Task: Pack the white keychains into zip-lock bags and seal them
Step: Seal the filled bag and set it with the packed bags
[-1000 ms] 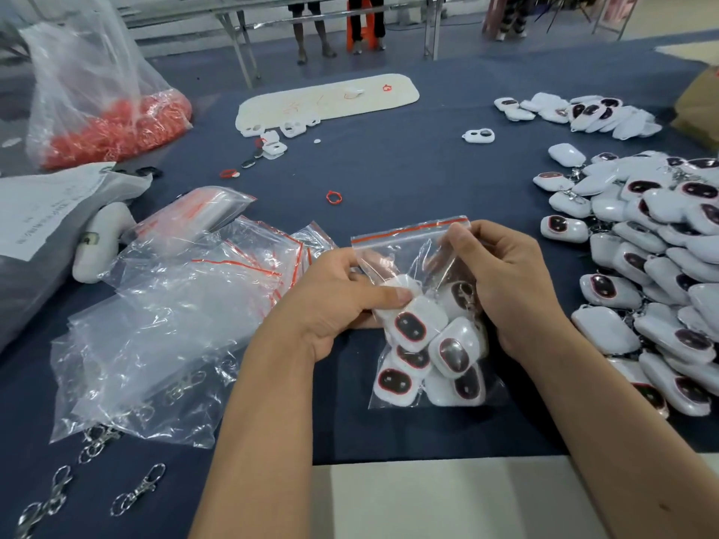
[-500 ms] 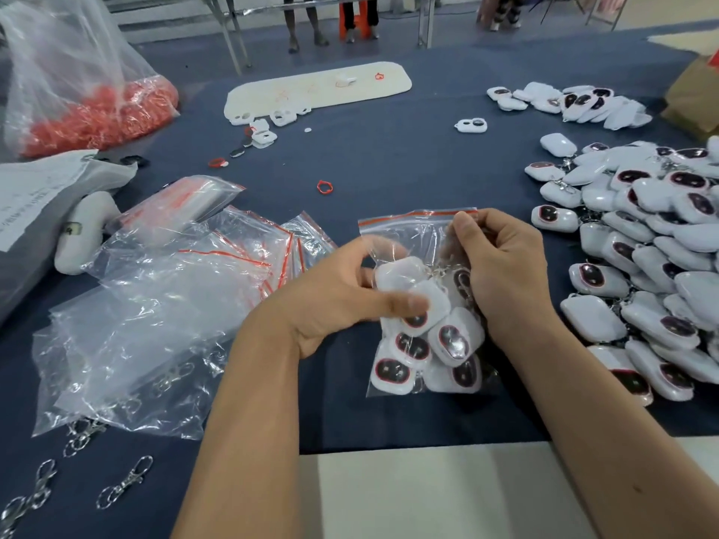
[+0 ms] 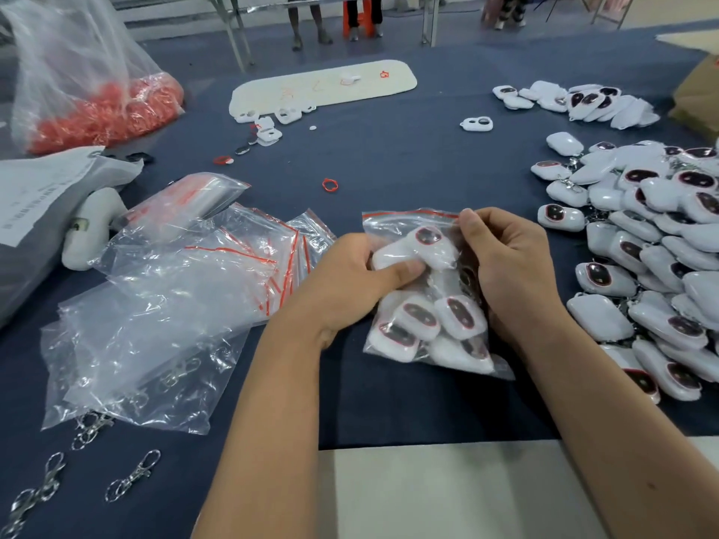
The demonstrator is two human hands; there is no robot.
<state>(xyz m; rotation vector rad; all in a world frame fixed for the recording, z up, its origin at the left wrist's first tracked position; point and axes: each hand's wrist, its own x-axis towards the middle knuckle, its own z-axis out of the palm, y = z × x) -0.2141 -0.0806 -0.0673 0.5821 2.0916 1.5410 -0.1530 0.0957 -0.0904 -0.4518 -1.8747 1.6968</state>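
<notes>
A clear zip-lock bag (image 3: 400,221) with a red strip lies in the middle of the blue table, its mouth unsealed. Several white keychains (image 3: 418,320) with dark oval faces fill its lower half. My left hand (image 3: 350,278) grips another white keychain (image 3: 424,249) through the bag's upper part, thumb across it. My right hand (image 3: 505,262) pinches the bag's right top edge near the red strip. A large heap of loose white keychains (image 3: 646,243) covers the table to the right.
Empty zip-lock bags (image 3: 163,305) are piled at the left, with metal clasps (image 3: 132,476) near the front edge. A big bag of red rings (image 3: 101,110) stands far left, a white tray (image 3: 323,87) at the back. A second keychain pile (image 3: 583,103) lies far right.
The top keychain has turned and slid up inside the bag under my left thumb. My right hand has shifted its pinch up to the bag's top right edge.
</notes>
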